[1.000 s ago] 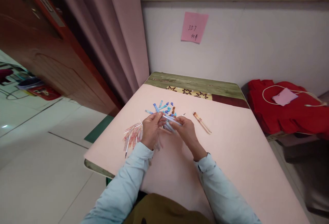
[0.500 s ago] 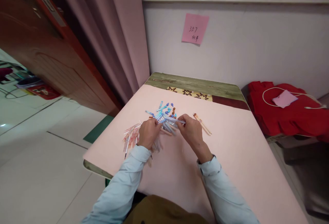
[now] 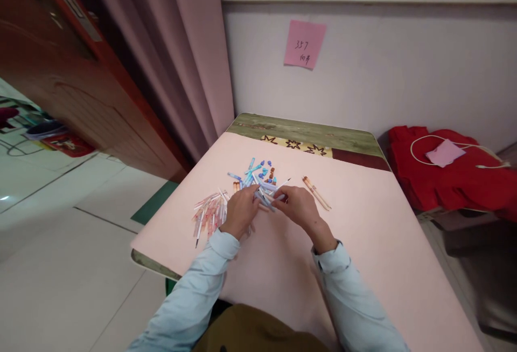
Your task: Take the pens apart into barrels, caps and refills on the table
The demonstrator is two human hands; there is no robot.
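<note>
On the pink table (image 3: pixel 363 244) my left hand (image 3: pixel 239 213) and my right hand (image 3: pixel 297 205) meet over a heap of blue pen parts (image 3: pixel 258 177). Both hands are closed in a pinch on a thin pale-blue pen barrel (image 3: pixel 270 194) held between them. A thin pen refill (image 3: pixel 283 183) with a dark tip sticks out past my right fingers. A fan of pink and white pens (image 3: pixel 208 212) lies just left of my left hand. Small blue and brown caps sit at the far side of the heap.
Two tan pens (image 3: pixel 317 193) lie right of my right hand. A red cloth (image 3: pixel 448 171) with a white cable and a pink paper lies on a seat at the right. A pink sticky note (image 3: pixel 304 45) hangs on the wall; curtain and wooden door at the left.
Both hands have drawn a little nearer to me and closer together. The pink pen fan shows more beside my left hand, and the refill tip now points up to the right.
</note>
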